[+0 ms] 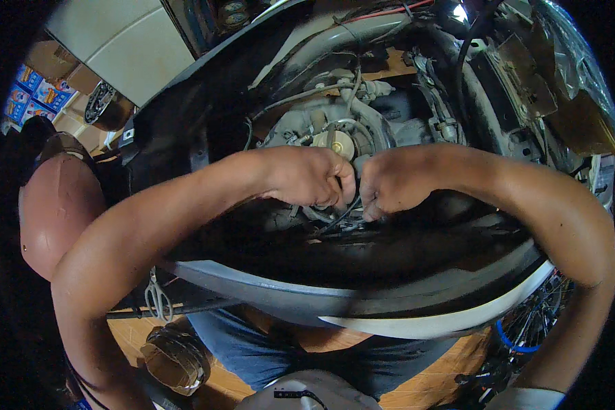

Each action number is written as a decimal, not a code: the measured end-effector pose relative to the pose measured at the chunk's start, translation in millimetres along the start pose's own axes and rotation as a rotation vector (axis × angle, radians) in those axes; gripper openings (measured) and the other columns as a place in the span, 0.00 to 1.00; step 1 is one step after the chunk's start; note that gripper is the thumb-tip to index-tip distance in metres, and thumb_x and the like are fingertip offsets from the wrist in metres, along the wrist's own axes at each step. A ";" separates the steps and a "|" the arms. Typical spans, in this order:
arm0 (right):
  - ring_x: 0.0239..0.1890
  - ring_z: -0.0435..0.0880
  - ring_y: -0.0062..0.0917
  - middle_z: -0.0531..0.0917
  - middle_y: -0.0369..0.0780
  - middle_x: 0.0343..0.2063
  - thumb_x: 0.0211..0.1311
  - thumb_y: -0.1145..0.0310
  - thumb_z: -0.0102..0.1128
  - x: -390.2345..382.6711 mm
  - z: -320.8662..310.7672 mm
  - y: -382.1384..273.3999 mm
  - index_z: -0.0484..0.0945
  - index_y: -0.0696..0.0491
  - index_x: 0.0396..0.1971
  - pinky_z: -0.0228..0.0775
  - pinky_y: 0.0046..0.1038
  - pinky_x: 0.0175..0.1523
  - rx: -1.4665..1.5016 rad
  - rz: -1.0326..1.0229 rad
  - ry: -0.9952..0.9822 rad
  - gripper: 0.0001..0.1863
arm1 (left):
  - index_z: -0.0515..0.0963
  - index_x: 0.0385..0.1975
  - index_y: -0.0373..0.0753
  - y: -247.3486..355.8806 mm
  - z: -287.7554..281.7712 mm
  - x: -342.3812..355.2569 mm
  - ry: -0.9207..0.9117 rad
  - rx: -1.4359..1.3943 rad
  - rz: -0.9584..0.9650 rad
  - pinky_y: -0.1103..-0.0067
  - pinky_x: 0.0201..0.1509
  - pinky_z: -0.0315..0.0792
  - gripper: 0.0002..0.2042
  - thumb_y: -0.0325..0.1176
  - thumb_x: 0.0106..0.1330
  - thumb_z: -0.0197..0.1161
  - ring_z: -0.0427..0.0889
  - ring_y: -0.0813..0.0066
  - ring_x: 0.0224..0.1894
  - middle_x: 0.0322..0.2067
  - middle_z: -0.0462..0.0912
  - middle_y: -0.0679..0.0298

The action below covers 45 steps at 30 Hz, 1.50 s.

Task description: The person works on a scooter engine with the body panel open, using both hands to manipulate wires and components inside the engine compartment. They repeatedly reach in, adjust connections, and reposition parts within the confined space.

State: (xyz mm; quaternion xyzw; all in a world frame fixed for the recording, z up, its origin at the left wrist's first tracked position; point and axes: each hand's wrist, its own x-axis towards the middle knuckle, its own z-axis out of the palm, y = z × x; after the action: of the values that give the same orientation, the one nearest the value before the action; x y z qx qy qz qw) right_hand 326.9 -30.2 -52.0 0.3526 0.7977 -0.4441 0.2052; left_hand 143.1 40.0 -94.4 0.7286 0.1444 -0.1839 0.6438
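So I've got both bare arms down in the opened-up scooter-type body, a long black plastic shell [417,256] with a pale curved trim strip [444,326] along the near edge. Left hand [316,178] and right hand [398,183] are almost knuckle to knuckle, right over the dusty grey metal engine [290,128]. Fingers are curled in on both, but honestly I can't tell if either grip is pinching anything, since the fingertips are mostly hidden. There's a thin black flexible hose or cable [337,222] slanting down and left from between the hands, in the middle of the cavity. Just above the left hand sits a round cream-coloured disc [342,145] on the engine, and a fat dirty-grey frame tube [369,29] curves across the far side. Over on the left there's a glossy brownish-pink rounded piece [60,201], plus grey-handled scissors [158,299] hanging near the close edge. Low on the right is a bike wheel with a bright blue rim [517,346], and below the shell you can see blue jeans [242,345] and the wood-look floor [434,376].
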 end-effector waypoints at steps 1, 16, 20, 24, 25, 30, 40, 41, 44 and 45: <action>0.30 0.84 0.35 0.86 0.48 0.27 0.64 0.59 0.62 -2.0 -1.3 -1.0 0.87 0.57 0.35 0.75 0.35 0.39 0.040 0.089 -0.018 0.15 | 0.80 0.41 0.31 0.9 1.2 -0.1 0.022 0.019 0.058 0.81 0.30 0.71 0.11 0.19 0.61 0.54 0.78 0.79 0.28 0.31 0.85 0.60; 0.30 0.84 0.30 0.87 0.43 0.26 0.64 0.58 0.62 -6.8 -8.7 -11.0 0.86 0.60 0.31 0.74 0.34 0.39 0.102 0.284 -0.020 0.18 | 0.82 0.35 0.27 16.0 -2.7 -7.6 0.172 0.010 -0.070 0.82 0.29 0.74 0.07 0.25 0.62 0.68 0.82 0.79 0.28 0.27 0.84 0.61; 0.30 0.84 0.29 0.87 0.42 0.26 0.65 0.59 0.61 -7.1 -9.8 -10.0 0.86 0.60 0.32 0.74 0.34 0.40 0.181 0.296 -0.031 0.17 | 0.83 0.38 0.25 9.7 3.1 -3.5 0.188 -0.158 -0.066 0.84 0.32 0.76 0.10 0.27 0.64 0.68 0.84 0.79 0.31 0.29 0.85 0.60; 0.30 0.83 0.29 0.86 0.43 0.25 0.67 0.57 0.59 -6.6 -8.7 -6.4 0.86 0.59 0.36 0.74 0.33 0.39 0.182 0.287 -0.039 0.18 | 0.82 0.43 0.24 11.7 10.0 0.2 0.230 -0.298 -0.181 0.85 0.37 0.79 0.13 0.27 0.64 0.67 0.85 0.78 0.34 0.31 0.85 0.60; 0.30 0.83 0.29 0.86 0.42 0.25 0.67 0.57 0.59 -6.1 -8.2 -5.7 0.86 0.59 0.35 0.74 0.33 0.39 0.197 0.300 -0.044 0.18 | 0.82 0.44 0.24 12.9 10.5 0.5 0.230 -0.370 -0.191 0.86 0.39 0.79 0.13 0.27 0.64 0.67 0.85 0.78 0.35 0.32 0.85 0.60; 0.29 0.85 0.28 0.86 0.42 0.24 0.66 0.59 0.60 -4.9 -7.4 -5.3 0.85 0.61 0.31 0.75 0.32 0.38 0.231 0.307 -0.036 0.18 | 0.81 0.45 0.25 17.0 9.3 -3.0 0.180 -0.372 -0.227 0.85 0.41 0.81 0.13 0.28 0.65 0.67 0.86 0.78 0.37 0.37 0.85 0.60; 0.26 0.86 0.27 0.87 0.43 0.26 0.64 0.62 0.61 -5.3 -6.6 -5.2 0.84 0.62 0.29 0.78 0.31 0.35 0.238 0.269 -0.009 0.16 | 0.82 0.44 0.28 14.8 14.9 -1.9 0.205 -0.361 -0.172 0.85 0.43 0.81 0.13 0.31 0.66 0.69 0.86 0.78 0.37 0.36 0.85 0.60; 0.26 0.86 0.27 0.87 0.43 0.26 0.64 0.62 0.61 -5.2 -6.1 -4.8 0.84 0.62 0.29 0.78 0.31 0.34 0.242 0.288 -0.008 0.16 | 0.82 0.43 0.28 14.0 15.4 -1.8 0.215 -0.386 -0.172 0.85 0.43 0.81 0.13 0.31 0.66 0.69 0.86 0.78 0.37 0.36 0.85 0.60; 0.26 0.86 0.27 0.87 0.43 0.26 0.63 0.62 0.61 -5.0 -5.8 -3.7 0.84 0.62 0.28 0.78 0.32 0.34 0.243 0.280 -0.002 0.16 | 0.82 0.43 0.27 10.6 17.3 -0.4 0.239 -0.428 -0.146 0.85 0.42 0.81 0.11 0.29 0.66 0.69 0.86 0.77 0.37 0.35 0.85 0.59; 0.26 0.87 0.28 0.87 0.43 0.26 0.63 0.62 0.61 -4.8 -5.9 -3.4 0.84 0.62 0.28 0.78 0.31 0.34 0.252 0.267 -0.006 0.16 | 0.82 0.42 0.27 9.3 18.0 0.5 0.252 -0.434 -0.146 0.84 0.42 0.81 0.11 0.28 0.66 0.68 0.85 0.77 0.36 0.35 0.85 0.59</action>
State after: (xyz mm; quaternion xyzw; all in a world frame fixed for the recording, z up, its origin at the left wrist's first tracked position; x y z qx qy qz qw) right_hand 327.5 -28.3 -43.9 0.4769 0.6814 -0.5103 0.2187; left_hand 146.2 21.0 -88.3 0.5784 0.3116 -0.1025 0.7469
